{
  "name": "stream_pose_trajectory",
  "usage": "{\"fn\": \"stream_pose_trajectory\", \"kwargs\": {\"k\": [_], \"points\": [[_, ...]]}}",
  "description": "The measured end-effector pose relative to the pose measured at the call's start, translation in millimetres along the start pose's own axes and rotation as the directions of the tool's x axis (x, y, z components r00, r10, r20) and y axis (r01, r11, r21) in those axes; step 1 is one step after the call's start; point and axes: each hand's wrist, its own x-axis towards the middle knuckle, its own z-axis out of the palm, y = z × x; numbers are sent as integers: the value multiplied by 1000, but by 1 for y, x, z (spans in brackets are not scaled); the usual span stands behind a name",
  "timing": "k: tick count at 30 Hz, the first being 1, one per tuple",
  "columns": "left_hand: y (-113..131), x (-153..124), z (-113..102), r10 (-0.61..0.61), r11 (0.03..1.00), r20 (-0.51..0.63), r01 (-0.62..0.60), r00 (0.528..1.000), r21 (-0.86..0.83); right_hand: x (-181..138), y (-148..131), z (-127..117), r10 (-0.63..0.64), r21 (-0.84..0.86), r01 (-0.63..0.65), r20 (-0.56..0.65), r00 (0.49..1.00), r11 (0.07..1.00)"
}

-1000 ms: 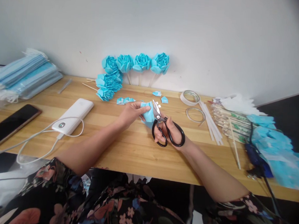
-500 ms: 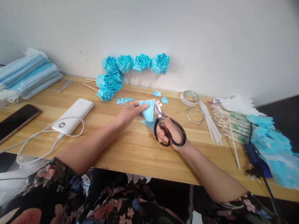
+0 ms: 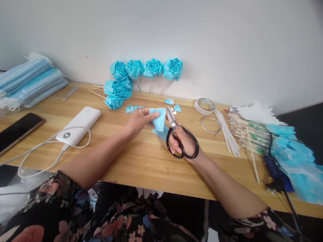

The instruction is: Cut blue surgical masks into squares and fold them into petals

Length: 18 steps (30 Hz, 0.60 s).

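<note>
Between the thumb and fingers of my left hand (image 3: 141,120) is a folded piece of light blue fabric (image 3: 158,121), raised over the table. My right hand (image 3: 180,140) is closed on black-handled scissors (image 3: 173,124), fingers through the loops. Their blades point up and away, just right of the fabric's edge. Small blue cut scraps (image 3: 135,108) lie behind my left hand, and another scrap (image 3: 177,108) lies beyond the blade tips. Blue fabric flowers on sticks (image 3: 153,68) stand along the wall, with more flowers (image 3: 116,92) heaped at their left.
Left on the wooden table (image 3: 126,166) are stacked face masks (image 3: 29,83), a phone (image 3: 13,135) and a cabled power bank (image 3: 79,127). At right lie a tape roll (image 3: 205,106), white strips (image 3: 227,134), bundled sticks (image 3: 248,131), a blue-handled tool (image 3: 277,172) and blue fabric (image 3: 298,155).
The scissors have drawn slightly away from the fabric's right edge, leaving a small gap. My left hand has shifted a little leftward with the fabric.
</note>
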Motion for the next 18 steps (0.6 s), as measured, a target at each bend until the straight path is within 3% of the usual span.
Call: {"fn": "stream_pose_trajectory", "kwargs": {"k": [4,7,10,13,15,18], "points": [[-2,1,-2,-12,1000,-16,12,1000,-4,2,-6,-4,-21,-47,19,-41,999,999],[-3,2,-4,-8,999,-19,7,1000,-35,3,-16,-15,-93,-199,72,-102,990,977],[-2,2,-5,-8,998,-33,6,999,-64,5,-28,-34,-190,-423,101,-173,966,900],[-2,3,-5,-16,997,-51,12,999,-83,9,-36,-54,-196,-585,73,-150,969,808],[-1,3,-6,-19,995,-66,12,998,-96,10,-39,-62,-202,-771,24,-136,970,636],[0,4,-8,-13,993,-83,3,996,-117,7,-42,-65,-128,-984,-122,-139,982,131]]}}
